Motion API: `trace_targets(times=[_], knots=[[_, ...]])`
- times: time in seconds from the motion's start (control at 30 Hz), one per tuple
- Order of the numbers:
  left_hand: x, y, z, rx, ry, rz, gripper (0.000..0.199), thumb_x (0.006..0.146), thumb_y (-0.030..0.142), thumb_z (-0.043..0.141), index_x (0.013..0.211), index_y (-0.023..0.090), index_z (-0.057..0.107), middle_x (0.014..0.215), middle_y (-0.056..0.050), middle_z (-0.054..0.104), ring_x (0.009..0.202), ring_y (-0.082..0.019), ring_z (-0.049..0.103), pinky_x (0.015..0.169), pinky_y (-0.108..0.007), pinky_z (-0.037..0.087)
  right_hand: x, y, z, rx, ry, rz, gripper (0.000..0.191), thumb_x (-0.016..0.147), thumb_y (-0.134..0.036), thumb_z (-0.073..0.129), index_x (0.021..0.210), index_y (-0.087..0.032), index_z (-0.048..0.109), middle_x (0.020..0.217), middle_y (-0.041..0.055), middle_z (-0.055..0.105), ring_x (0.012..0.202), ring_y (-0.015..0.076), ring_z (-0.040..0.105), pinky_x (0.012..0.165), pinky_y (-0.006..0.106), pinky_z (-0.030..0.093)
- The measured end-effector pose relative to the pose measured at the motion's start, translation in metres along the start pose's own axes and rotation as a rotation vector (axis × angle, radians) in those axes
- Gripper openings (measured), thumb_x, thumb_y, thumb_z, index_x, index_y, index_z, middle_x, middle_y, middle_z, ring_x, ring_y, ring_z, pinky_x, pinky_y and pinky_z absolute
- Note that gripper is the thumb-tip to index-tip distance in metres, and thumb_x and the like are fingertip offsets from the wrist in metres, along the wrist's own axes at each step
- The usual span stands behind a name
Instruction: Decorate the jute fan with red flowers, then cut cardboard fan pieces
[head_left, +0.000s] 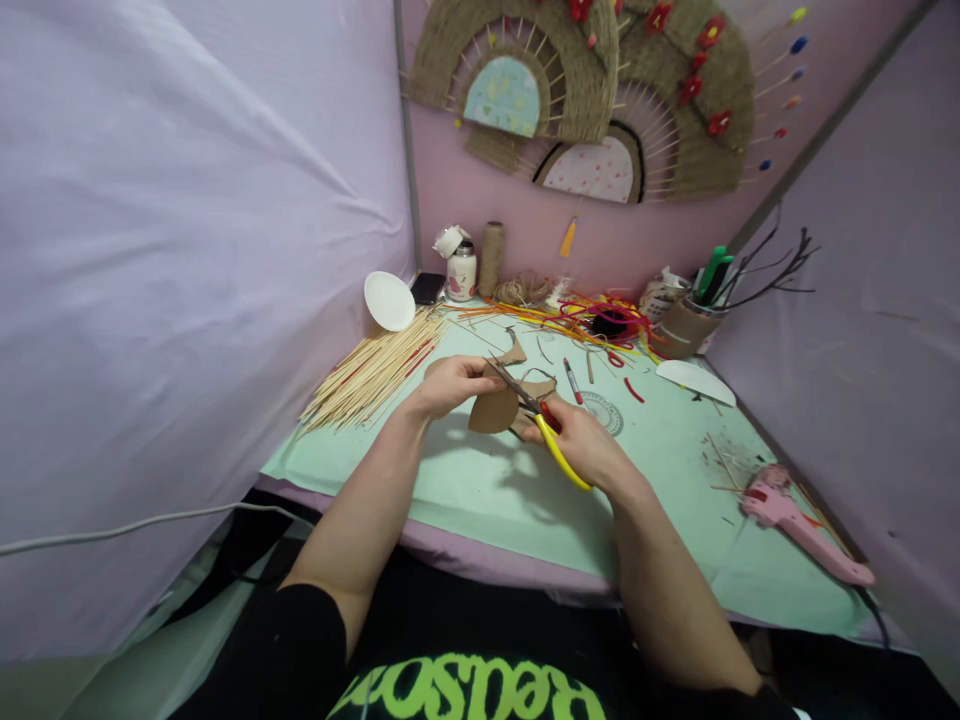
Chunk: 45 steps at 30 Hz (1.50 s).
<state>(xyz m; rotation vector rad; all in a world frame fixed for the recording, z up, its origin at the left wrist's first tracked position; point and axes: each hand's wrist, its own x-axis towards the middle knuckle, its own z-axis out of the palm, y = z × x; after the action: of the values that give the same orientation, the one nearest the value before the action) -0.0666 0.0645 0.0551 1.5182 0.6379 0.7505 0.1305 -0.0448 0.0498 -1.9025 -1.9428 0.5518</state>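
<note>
My left hand (453, 384) pinches a piece of brown cardboard (493, 411) with a rounded lower edge, held above the table. My right hand (574, 437) grips scissors (559, 455) with yellow and red handles. The scissors' dark blades lie across the upper part of the cardboard, their tips close to my left fingers. Cardboard offcuts (513, 349) lie just behind the hands. Right of them are a marker with a red end (573, 382) and a clear protractor (602, 412).
Bamboo sticks (375, 372) are spread at left by a white paper bowl (389, 301). A jar (461, 271), a twine spool (491, 258) and colourful pipe cleaners (577, 315) line the back. At right are a pen pot (681, 328) and a pink glue gun (806, 530).
</note>
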Motion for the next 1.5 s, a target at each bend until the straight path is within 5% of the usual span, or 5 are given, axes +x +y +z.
trace_targets(times=[0.43, 0.6, 0.8, 1.07, 1.5], knots=[[0.000, -0.002, -0.004, 0.012, -0.009, -0.031, 0.029, 0.063, 0.036, 0.079, 0.077, 0.012, 0.072, 0.077, -0.004, 0.069, 0.075, -0.016, 0.059, 0.073, -0.028, 0.043, -0.001, 0.002, -0.002, 0.073, 0.017, 0.017, 0.035, 0.078, -0.054, 0.057, 0.068, -0.021, 0.052, 0.061, -0.0019, 0.052, 0.059, 0.0147, 0.046, 0.053, 0.026, 0.029], [0.002, 0.001, 0.001, -0.084, 0.110, -0.059, 0.037, 0.060, 0.043, 0.080, 0.076, 0.011, 0.071, 0.068, -0.001, 0.064, 0.065, -0.011, 0.054, 0.064, -0.025, 0.040, 0.003, 0.008, 0.001, 0.181, 0.031, 0.051, 0.035, 0.076, -0.054, 0.058, 0.068, -0.020, 0.057, 0.060, -0.0025, 0.052, 0.059, 0.0142, 0.046, 0.053, 0.025, 0.031], [0.001, 0.004, 0.004, -0.068, 0.162, -0.086, 0.037, 0.057, 0.043, 0.080, 0.072, 0.011, 0.070, 0.062, 0.000, 0.060, 0.059, -0.010, 0.050, 0.058, -0.023, 0.036, 0.007, 0.011, 0.003, 0.333, -0.095, -0.046, 0.040, 0.080, -0.055, 0.052, 0.071, -0.017, 0.058, 0.060, -0.0024, 0.047, 0.055, 0.0119, 0.040, 0.051, 0.024, 0.031], [0.002, -0.003, 0.007, 0.101, 0.092, -0.087, 0.029, 0.062, 0.039, 0.074, 0.073, 0.012, 0.073, 0.069, -0.003, 0.067, 0.065, -0.013, 0.055, 0.061, -0.025, 0.039, 0.002, 0.017, 0.000, 0.347, -0.230, -0.224, 0.035, 0.089, -0.053, 0.043, 0.078, -0.020, 0.049, 0.066, -0.0007, 0.047, 0.059, 0.0136, 0.039, 0.055, 0.028, 0.035], [0.002, -0.006, 0.009, 0.078, 0.090, -0.088, 0.026, 0.065, 0.036, 0.073, 0.077, 0.013, 0.075, 0.073, -0.003, 0.070, 0.067, -0.014, 0.059, 0.064, -0.025, 0.043, -0.002, 0.014, -0.006, 0.253, -0.300, -0.235, 0.024, 0.088, -0.044, 0.046, 0.079, -0.023, 0.042, 0.071, -0.0008, 0.048, 0.062, 0.0145, 0.042, 0.057, 0.029, 0.038]])
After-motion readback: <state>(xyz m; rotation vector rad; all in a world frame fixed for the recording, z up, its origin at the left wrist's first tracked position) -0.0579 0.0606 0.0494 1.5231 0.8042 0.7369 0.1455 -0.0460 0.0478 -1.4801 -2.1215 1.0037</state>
